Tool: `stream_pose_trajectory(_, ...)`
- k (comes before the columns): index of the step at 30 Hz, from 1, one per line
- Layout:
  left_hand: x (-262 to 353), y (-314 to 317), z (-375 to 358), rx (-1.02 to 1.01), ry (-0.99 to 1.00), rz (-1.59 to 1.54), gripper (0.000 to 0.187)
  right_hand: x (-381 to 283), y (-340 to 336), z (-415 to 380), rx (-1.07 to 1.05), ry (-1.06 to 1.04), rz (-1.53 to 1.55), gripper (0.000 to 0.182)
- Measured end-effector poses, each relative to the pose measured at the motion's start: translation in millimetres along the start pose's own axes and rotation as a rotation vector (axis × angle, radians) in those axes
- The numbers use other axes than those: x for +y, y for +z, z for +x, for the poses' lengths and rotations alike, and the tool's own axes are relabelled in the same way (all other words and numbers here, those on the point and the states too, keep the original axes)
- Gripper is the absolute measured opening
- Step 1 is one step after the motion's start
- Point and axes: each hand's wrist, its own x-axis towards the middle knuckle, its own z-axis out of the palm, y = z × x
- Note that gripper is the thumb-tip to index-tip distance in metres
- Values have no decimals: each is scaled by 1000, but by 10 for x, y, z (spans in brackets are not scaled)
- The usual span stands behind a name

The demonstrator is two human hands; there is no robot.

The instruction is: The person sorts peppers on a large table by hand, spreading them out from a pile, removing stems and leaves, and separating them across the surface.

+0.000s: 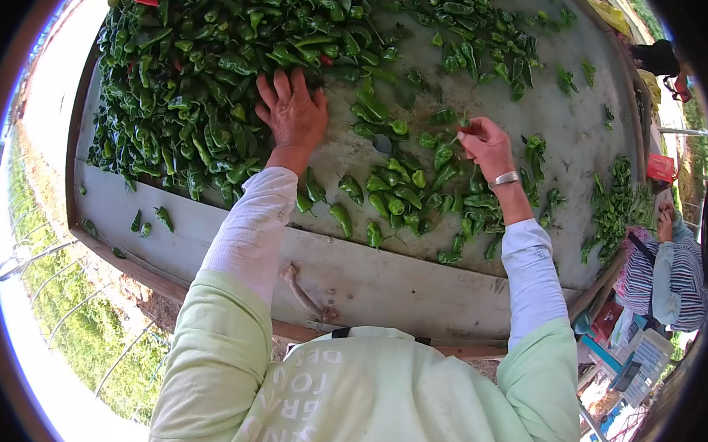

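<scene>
A large heap of green peppers (195,83), with a few red ones among them, covers the left of the metal-topped table (383,280). My left hand (295,114) lies with spread fingers at the heap's right edge, touching the peppers there. To the right, my right hand (490,152), with a metal band at the wrist, has thumb and fingers pinched together at the stem of a green pepper (444,153). A small reddish bit shows at those fingertips, too small to name. Below and between my hands, a looser group of green peppers (402,195) is spread out.
More green peppers (477,38) lie at the far side, and a leafy green pile (616,207) sits at the right end. Another person (664,271) in striped clothing is beyond that end, near a red box (661,167). A raised wooden edge (134,269) borders the table.
</scene>
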Motion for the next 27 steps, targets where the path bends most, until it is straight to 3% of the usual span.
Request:
stream_pose_trajectory(1, 10, -13, 1, 5, -5, 1, 53, 30, -122, 2, -59, 271, 416, 16)
stream_pose_trajectory(2, 24, -25, -4, 9, -10, 0, 52, 71, -211, -38, -95, 289, 667, 20)
stream_pose_trajectory(3, 29, -34, -23, 10, -9, -13, 52, 47, -251, -109, -87, 286, 657, 20)
stream_pose_trajectory(5, 32, -65, -9, -21, -15, -18, 51, -28, -318, -190, -161, 252, 1034, 32)
stream_pose_trajectory(7, 21, -76, -72, -30, -18, -18, 52, -41, -352, -289, -211, 175, 1055, 36)
stream_pose_trajectory(9, 64, -68, 62, 13, -28, -23, 54, -129, -334, -168, -275, 224, 1274, 30)
stream_pose_trajectory(13, 43, -89, 12, -2, -27, -15, 52, -204, -248, 259, -296, 193, 1315, 26)
stream_pose_trajectory(19, 65, -132, 23, -36, -42, -30, 54, -1048, 217, 1448, 161, 124, 378, 16)
stream_pose_trajectory(21, 53, -123, 33, -46, -44, -48, 56, -983, 452, 1981, 342, -292, -107, 18)
stream_pose_trajectory(23, 66, -139, 36, -70, -53, -54, 56, -1019, 634, 2314, 452, -419, -484, 20)
stream_pose_trajectory(24, 67, -138, 44, -78, -55, -49, 57, -1065, 759, 2379, 412, -272, -707, 20)
stream_pose_trajectory(27, 78, -136, 42, -103, -73, -6, 64, -1107, 798, 2318, 334, -140, -689, 27)
